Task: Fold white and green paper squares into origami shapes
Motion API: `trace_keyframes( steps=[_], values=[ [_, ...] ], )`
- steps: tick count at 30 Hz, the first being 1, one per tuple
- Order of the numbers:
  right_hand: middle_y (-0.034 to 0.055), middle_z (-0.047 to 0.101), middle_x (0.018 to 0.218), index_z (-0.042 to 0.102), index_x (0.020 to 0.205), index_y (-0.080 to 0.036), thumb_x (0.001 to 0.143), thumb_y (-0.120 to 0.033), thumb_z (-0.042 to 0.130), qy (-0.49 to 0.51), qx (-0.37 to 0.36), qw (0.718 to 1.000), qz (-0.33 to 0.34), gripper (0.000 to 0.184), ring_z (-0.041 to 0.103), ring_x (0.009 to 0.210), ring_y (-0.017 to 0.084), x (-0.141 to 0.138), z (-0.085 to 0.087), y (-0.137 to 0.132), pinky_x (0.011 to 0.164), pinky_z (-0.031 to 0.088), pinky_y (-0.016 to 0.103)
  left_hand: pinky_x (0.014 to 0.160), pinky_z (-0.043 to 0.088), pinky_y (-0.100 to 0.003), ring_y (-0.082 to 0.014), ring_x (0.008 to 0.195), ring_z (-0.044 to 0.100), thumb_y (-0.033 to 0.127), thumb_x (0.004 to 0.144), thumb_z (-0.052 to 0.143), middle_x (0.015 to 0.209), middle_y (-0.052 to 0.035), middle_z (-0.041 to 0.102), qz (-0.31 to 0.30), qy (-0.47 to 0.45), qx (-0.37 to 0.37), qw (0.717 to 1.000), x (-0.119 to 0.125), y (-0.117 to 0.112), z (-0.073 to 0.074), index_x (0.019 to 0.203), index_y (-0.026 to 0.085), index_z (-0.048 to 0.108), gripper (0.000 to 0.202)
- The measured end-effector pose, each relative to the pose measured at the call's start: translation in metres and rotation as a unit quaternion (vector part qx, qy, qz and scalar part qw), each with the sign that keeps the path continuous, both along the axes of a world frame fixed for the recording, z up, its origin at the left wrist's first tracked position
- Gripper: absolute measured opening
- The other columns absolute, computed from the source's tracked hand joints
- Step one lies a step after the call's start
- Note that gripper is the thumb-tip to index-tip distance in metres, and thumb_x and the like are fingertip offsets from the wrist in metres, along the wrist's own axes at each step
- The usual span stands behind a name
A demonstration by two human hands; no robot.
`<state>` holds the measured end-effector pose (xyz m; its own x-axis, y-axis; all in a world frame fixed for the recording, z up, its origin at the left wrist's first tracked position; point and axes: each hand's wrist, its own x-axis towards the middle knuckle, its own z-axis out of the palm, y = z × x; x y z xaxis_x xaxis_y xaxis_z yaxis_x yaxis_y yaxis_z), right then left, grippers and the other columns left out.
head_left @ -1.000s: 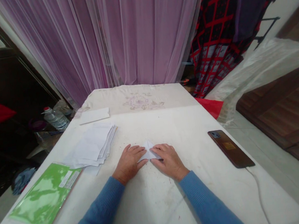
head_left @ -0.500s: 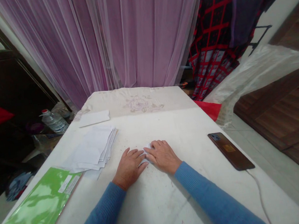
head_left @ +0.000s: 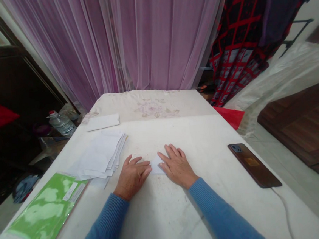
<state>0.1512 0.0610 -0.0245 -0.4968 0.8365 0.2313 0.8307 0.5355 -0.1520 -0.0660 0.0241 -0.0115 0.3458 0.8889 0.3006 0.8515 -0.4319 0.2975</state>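
- Your left hand point(head_left: 131, 176) lies palm down on the table at 7 o'clock from the folded white paper point(head_left: 156, 166).
- Your left fingers point(head_left: 137, 166) are spread apart and point toward 3 o'clock, with their tips just beside the paper; they are not clamped on it.
- Your right hand point(head_left: 178, 167) lies palm down at 4 o'clock from the paper.
- Your right fingers point(head_left: 172, 153) are spread apart and point toward 11 o'clock, and the side of the hand touches the paper's right edge without pinching it.
- The folded white paper sits flat between your 2 hands, near the middle of the white table cover point(head_left: 170, 219).
- Your blue sleeves point(head_left: 102, 228) run in from 7 and 5 o'clock.
- A stack of white paper sheets point(head_left: 100, 154) lies at 10 o'clock from your left hand, just beside it.
- A single white sheet point(head_left: 103, 122) lies beyond the stack, at 11 o'clock.
- A green packet in clear plastic point(head_left: 47, 209) lies at 9 o'clock, near the table's left edge.
- A smartphone in a brown case point(head_left: 254, 164) lies at 3 o'clock, with a white cable point(head_left: 282, 205) running from it.
- A water bottle point(head_left: 61, 124) stands off the table at 10 o'clock.
- A sheer purple curtain point(head_left: 116, 36) hangs at 12 o'clock, and a red-and-black checked cloth point(head_left: 241, 31) hangs at 1 o'clock.
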Motion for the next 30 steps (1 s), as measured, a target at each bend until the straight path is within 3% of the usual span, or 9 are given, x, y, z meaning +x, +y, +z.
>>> trace_keyframes(
  steps=[12, 19, 24, 30],
  values=[
    [0.0082, 0.036, 0.153, 0.055, 0.133, -0.038, 0.096, -0.047, 0.045, 0.009, -0.010, 0.998, 0.055, 0.039, 0.024, 0.143, 0.030, 0.004, 0.001, -0.003, 0.112, 0.017, 0.054, 0.105, 0.035, -0.056, -0.0258, 0.112, 0.062, 0.036, 0.097, 0.045, 0.111, -0.0021, 0.073, 0.000, 0.007, 0.021, 1.000, -0.012, 0.002, -0.004, 0.094, 0.029, 0.075, 0.031],
    [0.0152, 0.037, 0.151, 0.051, 0.138, -0.028, 0.097, -0.051, 0.038, -0.009, -0.008, 1.000, 0.020, 0.049, 0.025, 0.142, 0.032, 0.003, 0.000, -0.003, 0.110, 0.020, 0.055, 0.107, 0.032, -0.056, -0.0254, 0.113, 0.061, 0.034, 0.096, 0.046, 0.112, -0.0018, 0.073, -0.003, 0.021, 0.040, 0.999, -0.012, 0.002, 0.000, 0.089, 0.028, 0.075, 0.030],
    [0.0142, 0.037, 0.151, 0.049, 0.139, -0.028, 0.097, -0.049, 0.039, -0.017, -0.018, 1.000, 0.019, 0.048, 0.026, 0.142, 0.032, 0.002, 0.000, -0.002, 0.110, 0.021, 0.055, 0.109, 0.031, -0.053, -0.0239, 0.115, 0.059, 0.036, 0.092, 0.054, 0.119, -0.0052, 0.069, -0.024, 0.021, 0.043, 0.999, -0.005, 0.004, -0.008, 0.113, 0.028, 0.068, 0.026],
    [0.0147, 0.036, 0.152, 0.049, 0.139, -0.027, 0.097, -0.046, 0.042, -0.012, -0.019, 1.000, 0.013, 0.047, 0.026, 0.142, 0.032, 0.001, -0.001, -0.001, 0.110, 0.021, 0.054, 0.097, 0.041, -0.043, -0.0205, 0.098, 0.062, 0.032, 0.093, 0.054, 0.105, -0.0063, 0.071, -0.012, 0.064, 0.008, 0.998, 0.009, 0.013, -0.003, 0.113, 0.024, 0.067, 0.025]
  ],
)
